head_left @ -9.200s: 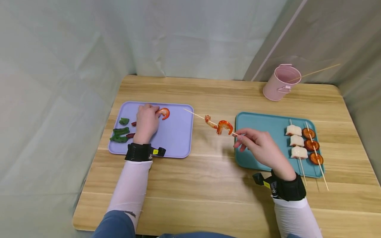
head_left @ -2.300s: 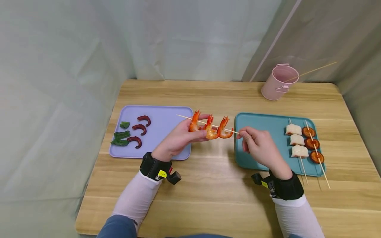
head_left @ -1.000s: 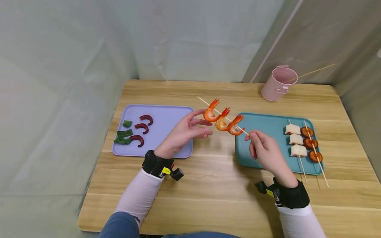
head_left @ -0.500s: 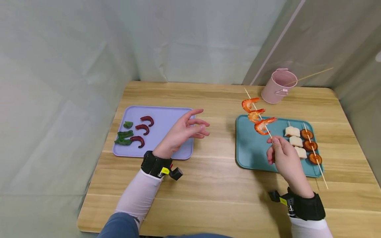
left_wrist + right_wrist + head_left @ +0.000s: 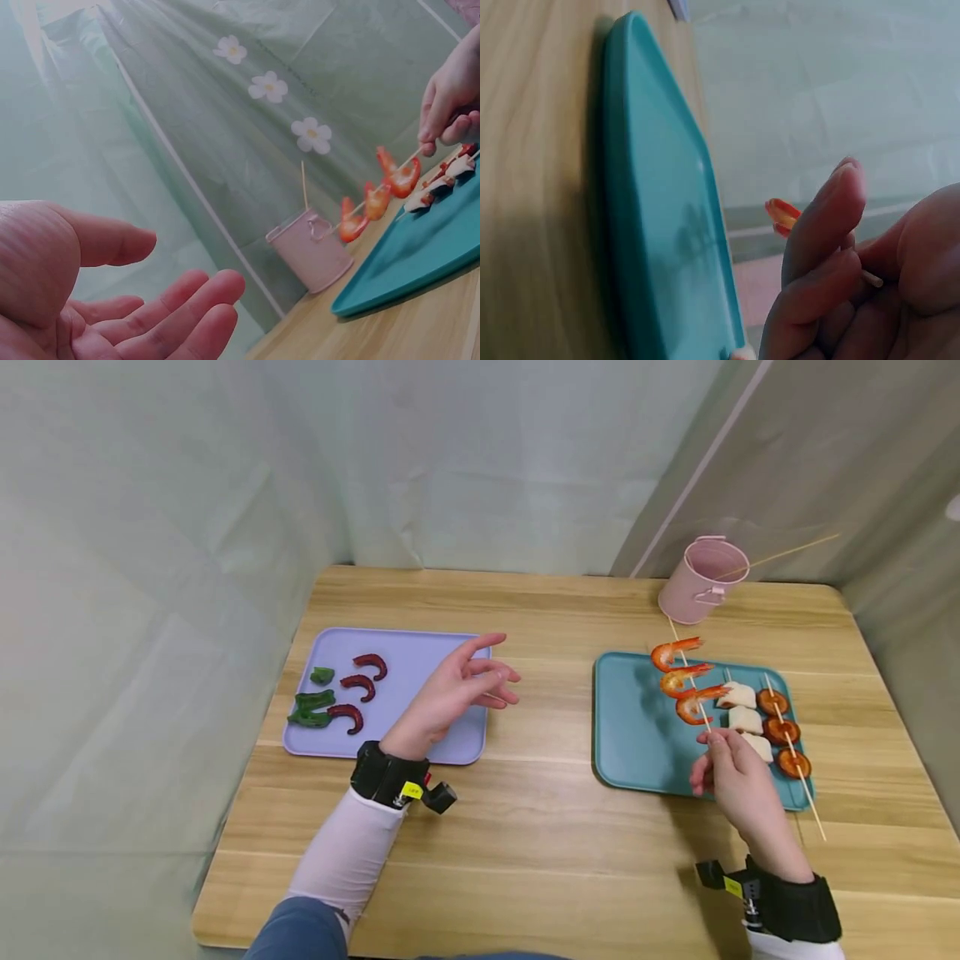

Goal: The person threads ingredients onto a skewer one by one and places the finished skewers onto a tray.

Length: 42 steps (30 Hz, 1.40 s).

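Observation:
My right hand (image 5: 738,781) pinches the lower end of a wooden skewer that carries three shrimp (image 5: 678,681). It holds them above the teal tray (image 5: 630,735); in the left wrist view the shrimp (image 5: 375,199) hang clear of the tray. Beneath and beside that hand lie a skewer of white pieces (image 5: 744,720), partly covered by the hand, and a skewer of round brown slices (image 5: 782,727). My left hand (image 5: 457,689) hovers by the right edge of the lilac tray (image 5: 420,693), fingers relaxed and holding nothing; its palm (image 5: 45,262) shows in the left wrist view.
On the lilac tray lie dark red curled pieces (image 5: 360,687) that look like tentacles, and green pepper pieces (image 5: 313,700). A pink bucket (image 5: 693,589) with a bare skewer (image 5: 795,552) leaning out stands at the back right. Wooden tabletop (image 5: 525,827) lies between the trays.
A third shrimp has joined the skewer since the earliest frame. My left hand has let go of the shrimp, and my right hand has carried the skewer rightward over the teal tray, turning it lengthwise.

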Tool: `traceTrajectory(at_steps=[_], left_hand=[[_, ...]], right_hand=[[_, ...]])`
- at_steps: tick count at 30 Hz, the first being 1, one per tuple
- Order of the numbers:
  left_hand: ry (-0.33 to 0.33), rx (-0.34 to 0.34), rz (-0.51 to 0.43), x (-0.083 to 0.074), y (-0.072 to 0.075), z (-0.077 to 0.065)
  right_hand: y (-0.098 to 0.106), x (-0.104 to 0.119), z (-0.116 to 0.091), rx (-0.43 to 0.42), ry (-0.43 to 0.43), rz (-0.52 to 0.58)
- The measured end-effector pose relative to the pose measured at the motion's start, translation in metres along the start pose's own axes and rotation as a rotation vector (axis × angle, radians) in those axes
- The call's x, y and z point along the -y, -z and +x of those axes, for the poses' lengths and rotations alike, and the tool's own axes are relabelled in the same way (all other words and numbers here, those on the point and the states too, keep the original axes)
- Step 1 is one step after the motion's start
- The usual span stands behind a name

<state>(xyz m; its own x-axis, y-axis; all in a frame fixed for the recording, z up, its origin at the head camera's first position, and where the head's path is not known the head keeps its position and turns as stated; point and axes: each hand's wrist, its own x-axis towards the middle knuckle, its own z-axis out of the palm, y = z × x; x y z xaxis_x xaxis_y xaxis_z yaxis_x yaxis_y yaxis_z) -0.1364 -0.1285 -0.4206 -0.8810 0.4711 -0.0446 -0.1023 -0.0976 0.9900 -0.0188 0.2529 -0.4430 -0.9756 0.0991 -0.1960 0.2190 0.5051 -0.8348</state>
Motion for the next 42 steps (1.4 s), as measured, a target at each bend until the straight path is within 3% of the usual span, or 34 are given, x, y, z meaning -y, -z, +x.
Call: traceTrajectory(at_steps=[13, 35, 42], left_hand=[[0.006, -0.029, 0.104, 0.000, 0.000, 0.002], [0.008, -0.003, 0.120, 0.004, -0.002, 0.004], [0.020, -0.011, 0.131, 0.005, -0.002, 0.006]], right_hand=[[0.009, -0.025, -0.011, 0.012, -0.048, -0.045], [0.007, -0.033, -0.034, 0.059, -0.166, 0.020], [0.004, -0.034, -0.032, 0.007, -0.170, 0.002]])
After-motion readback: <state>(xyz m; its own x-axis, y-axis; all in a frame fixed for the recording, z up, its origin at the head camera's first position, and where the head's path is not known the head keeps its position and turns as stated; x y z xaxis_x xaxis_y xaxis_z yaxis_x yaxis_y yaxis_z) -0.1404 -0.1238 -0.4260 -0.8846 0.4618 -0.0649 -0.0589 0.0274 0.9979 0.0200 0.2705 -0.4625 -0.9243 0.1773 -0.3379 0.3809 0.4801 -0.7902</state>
